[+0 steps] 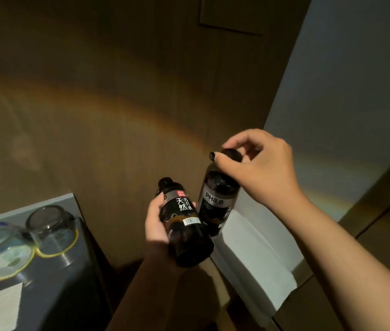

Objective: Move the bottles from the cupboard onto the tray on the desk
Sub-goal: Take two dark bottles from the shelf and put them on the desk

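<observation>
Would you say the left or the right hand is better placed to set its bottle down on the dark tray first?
Probably the left hand: its bottle is gripped round the body and is nearer the tray at lower left. The right hand only pinches its bottle by the cap.

Two dark bottles [184, 223] [218, 199], two upturned glasses [50, 225] [0, 249], two hands [155, 225] [260, 168].

The left hand [155, 223] wraps its fingers [158, 195] round the lower bottle [184, 225], which tilts with its cap up and to the left. Just right of those fingers hangs the second bottle [218, 199], its cap pinched from above by the fingertips [213, 156] of the right hand [256, 163]. The two bottles touch side by side. Far left of the fingers, two upturned glasses [50, 225] stand next to each other on a tray [70, 283]. Below and to the right of the bottles lies a folded cloth [258, 254].
</observation>
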`<state>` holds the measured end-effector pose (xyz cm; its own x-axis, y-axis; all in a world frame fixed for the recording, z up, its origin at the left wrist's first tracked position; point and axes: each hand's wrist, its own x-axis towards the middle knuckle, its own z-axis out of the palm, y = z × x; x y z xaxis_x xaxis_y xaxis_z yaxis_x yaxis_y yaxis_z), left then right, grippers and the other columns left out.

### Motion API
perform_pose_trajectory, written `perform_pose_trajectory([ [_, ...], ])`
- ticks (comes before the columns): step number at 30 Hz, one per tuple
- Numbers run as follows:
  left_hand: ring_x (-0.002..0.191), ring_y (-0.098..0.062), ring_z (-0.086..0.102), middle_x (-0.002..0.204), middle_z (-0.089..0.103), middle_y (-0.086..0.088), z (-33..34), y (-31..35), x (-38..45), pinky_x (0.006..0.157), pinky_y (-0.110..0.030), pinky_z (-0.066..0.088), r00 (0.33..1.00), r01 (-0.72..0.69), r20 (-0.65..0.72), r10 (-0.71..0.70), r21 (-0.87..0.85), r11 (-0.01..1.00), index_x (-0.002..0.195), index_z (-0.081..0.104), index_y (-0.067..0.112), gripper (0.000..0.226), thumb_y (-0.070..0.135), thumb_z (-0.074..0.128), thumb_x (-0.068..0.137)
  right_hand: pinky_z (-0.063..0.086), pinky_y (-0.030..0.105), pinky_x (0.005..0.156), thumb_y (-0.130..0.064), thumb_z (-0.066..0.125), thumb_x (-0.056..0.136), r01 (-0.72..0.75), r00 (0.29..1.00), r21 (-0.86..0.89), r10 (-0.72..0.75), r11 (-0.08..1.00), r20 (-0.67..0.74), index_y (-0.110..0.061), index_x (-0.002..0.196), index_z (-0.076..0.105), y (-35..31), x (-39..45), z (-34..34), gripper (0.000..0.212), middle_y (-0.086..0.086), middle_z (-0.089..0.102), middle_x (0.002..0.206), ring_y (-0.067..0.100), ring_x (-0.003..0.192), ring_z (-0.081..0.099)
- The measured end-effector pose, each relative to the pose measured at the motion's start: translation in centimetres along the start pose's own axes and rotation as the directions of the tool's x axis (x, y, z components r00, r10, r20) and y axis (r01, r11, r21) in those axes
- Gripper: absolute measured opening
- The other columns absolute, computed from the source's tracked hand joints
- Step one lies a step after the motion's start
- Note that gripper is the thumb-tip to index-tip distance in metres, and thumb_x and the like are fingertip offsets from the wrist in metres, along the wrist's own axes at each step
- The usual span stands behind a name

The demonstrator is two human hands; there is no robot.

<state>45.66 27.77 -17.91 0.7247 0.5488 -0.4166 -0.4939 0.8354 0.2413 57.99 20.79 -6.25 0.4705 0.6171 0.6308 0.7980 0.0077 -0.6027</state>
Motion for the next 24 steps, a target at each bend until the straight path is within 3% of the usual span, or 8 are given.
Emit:
perform_pose_trajectory([
  [3, 0.074, -0.032, 0.071, 0.083, 0.070, -0.011, 0.7, -0.3, -2.0, 0.082, -0.054, 0.051, 0.998, 0.054, -0.011, -0.055, -0.084, 0.995, 0.099, 0.067, 0.010, 0.049, 0.048, 0.072, 0.070, 0.039, 0.015, 0.064, -0.029, 0.072, 0.075, 0.074, 0.987, 0.044, -0.066, 0.996, -0.147, -0.021, 0.074, 0.065, -0.8, -1.5, 0.0, 0.011, -0.006, 0.058, 0.078, 0.006, 0.071, 0.053],
  [7, 0.105, -0.032, 0.063, 0.099, 0.067, -0.008, 1.2, -0.4, -4.1, 0.095, -0.064, 0.038, 0.991, 0.137, 0.012, -0.136, -0.104, 0.985, 0.101, 0.068, 0.012, 0.055, 0.044, 0.079, 0.057, 0.044, 0.024, 0.075, -0.042, 0.051, 0.085, -0.001, 0.991, 0.272, 0.038, 0.962, -0.132, -0.024, 0.087, 0.059, -0.7, -3.6, 0.9, 0.020, 0.001, 0.059, 0.086, 0.011, 0.083, 0.057],
  [11, 0.120, -0.031, 0.055, 0.114, 0.062, -0.009, 1.5, -0.2, -5.3, 0.102, -0.060, 0.036, 0.986, 0.165, 0.048, -0.163, -0.046, 0.985, 0.114, 0.063, 0.011, 0.064, 0.045, 0.074, 0.061, 0.050, 0.032, 0.078, -0.050, 0.051, 0.083, -0.116, 0.991, 0.488, 0.133, 0.865, 0.000, -0.020, 0.102, 0.059, -0.2, -6.3, 1.8, 0.037, -0.002, 0.063, 0.092, 0.014, 0.089, 0.062],
  [14, 0.122, -0.036, 0.054, 0.132, 0.059, -0.010, 1.4, -0.9, -5.9, 0.102, -0.061, 0.035, 0.977, 0.202, 0.080, -0.197, -0.065, 0.977, 0.124, 0.061, 0.012, 0.070, 0.049, 0.073, 0.066, 0.054, 0.054, 0.081, -0.065, 0.064, 0.073, -0.133, 0.991, 0.623, 0.119, 0.771, 0.064, -0.031, 0.100, 0.060, 0.2, -8.0, 1.5, 0.043, 0.013, 0.062, 0.097, 0.038, 0.095, 0.062],
  [18, 0.118, -0.024, 0.056, 0.124, 0.062, -0.002, 2.1, -2.6, -6.9, 0.109, -0.055, 0.031, 0.961, 0.227, 0.173, -0.213, -0.064, 0.972, 0.108, 0.071, 0.005, 0.059, 0.046, 0.072, 0.065, 0.053, 0.051, 0.076, -0.065, 0.066, 0.069, -0.132, 0.990, 0.717, 0.119, 0.685, 0.069, -0.030, 0.086, 0.064, 0.2, -8.3, -0.9, 0.039, 0.014, 0.061, 0.084, 0.044, 0.085, 0.061],
  [20, 0.099, -0.025, 0.058, 0.100, 0.065, -0.008, 2.1, -3.8, -7.2, 0.112, -0.051, 0.030, 0.963, 0.207, 0.183, -0.199, -0.023, 0.978, 0.086, 0.076, 0.000, 0.050, 0.045, 0.072, 0.065, 0.053, 0.046, 0.071, -0.055, 0.058, 0.074, -0.178, 0.974, 0.692, 0.226, 0.699, 0.022, -0.022, 0.082, 0.060, 0.3, -8.2, -2.1, 0.035, 0.009, 0.061, 0.080, 0.035, 0.080, 0.062],
  [21, 0.093, -0.026, 0.060, 0.095, 0.065, -0.010, 2.1, -4.4, -7.5, 0.110, -0.050, 0.032, 0.964, 0.193, 0.186, -0.188, -0.009, 0.981, 0.093, 0.076, 0.001, 0.052, 0.045, 0.072, 0.066, 0.055, 0.042, 0.069, -0.055, 0.056, 0.076, -0.235, 0.951, 0.693, 0.309, 0.681, 0.018, -0.020, 0.082, 0.058, 0.7, -8.3, -2.6, 0.035, 0.006, 0.061, 0.077, 0.029, 0.078, 0.063],
  [24, 0.082, -0.028, 0.070, 0.091, 0.072, -0.014, 2.3, -6.5, -8.3, 0.095, -0.044, 0.047, 0.991, 0.030, 0.128, -0.035, 0.046, 0.999, 0.097, 0.077, 0.006, 0.050, 0.049, 0.068, 0.073, 0.056, 0.047, 0.077, -0.059, 0.053, 0.080, -0.470, 0.806, 0.761, 0.568, 0.448, 0.165, -0.017, 0.089, 0.059, 2.3, -9.2, -4.0, 0.043, 0.009, 0.062, 0.083, 0.030, 0.083, 0.063],
])
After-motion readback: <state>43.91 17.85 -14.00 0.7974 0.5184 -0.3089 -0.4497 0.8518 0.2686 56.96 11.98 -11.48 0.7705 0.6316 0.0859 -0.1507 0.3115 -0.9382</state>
